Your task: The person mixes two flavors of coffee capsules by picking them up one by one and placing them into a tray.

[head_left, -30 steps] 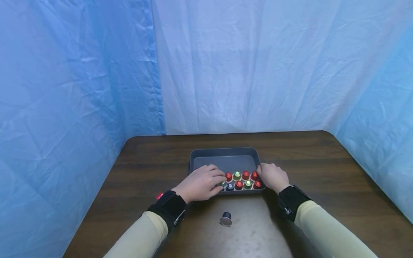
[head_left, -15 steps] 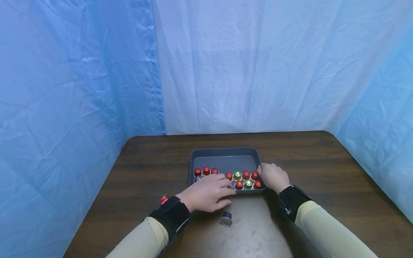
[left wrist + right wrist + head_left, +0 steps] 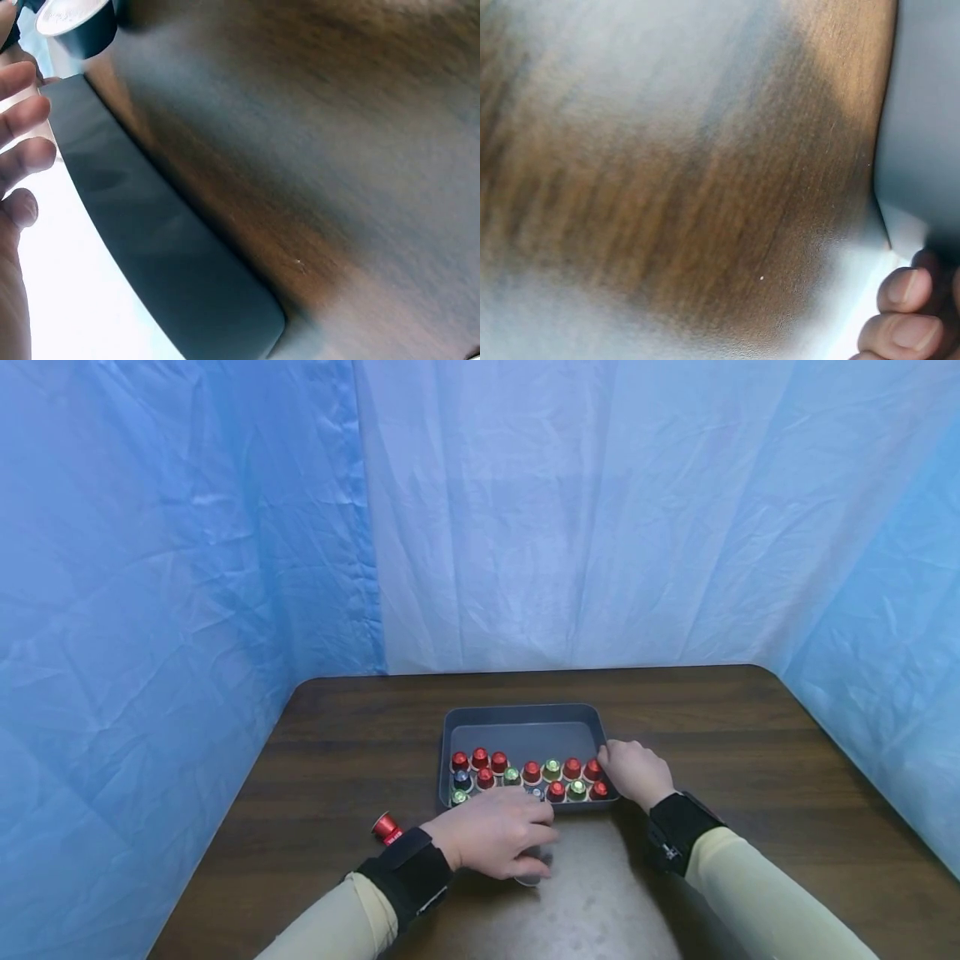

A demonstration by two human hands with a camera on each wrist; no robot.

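Observation:
My left hand [image 3: 498,833] hovers over the table in front of the tray, its fingers loosely spread at a dark coffee capsule [image 3: 528,882]. In the left wrist view that capsule [image 3: 79,30] lies with its pale lid showing, just beyond the fingertips [image 3: 30,154], and nothing is pinched. My right hand [image 3: 636,772] holds the right side of the grey tray [image 3: 525,735]. The right wrist view has its curled fingers [image 3: 906,334] at the tray's corner. Red, green and blue coffee capsules [image 3: 480,757] stand lid-down in the tray's near half; the left hand hides some of them.
A red object [image 3: 386,827] with a pale rim lies left of the tray, partly hidden by the left wristband [image 3: 408,868]. The brown wooden table [image 3: 360,735] ends at blue sheeting [image 3: 562,527] behind and on both sides.
My left hand has drawn back from above the tray to the loose dark capsule, uncovering capsules at the tray's left. More of the red object shows. My right hand stays on the tray.

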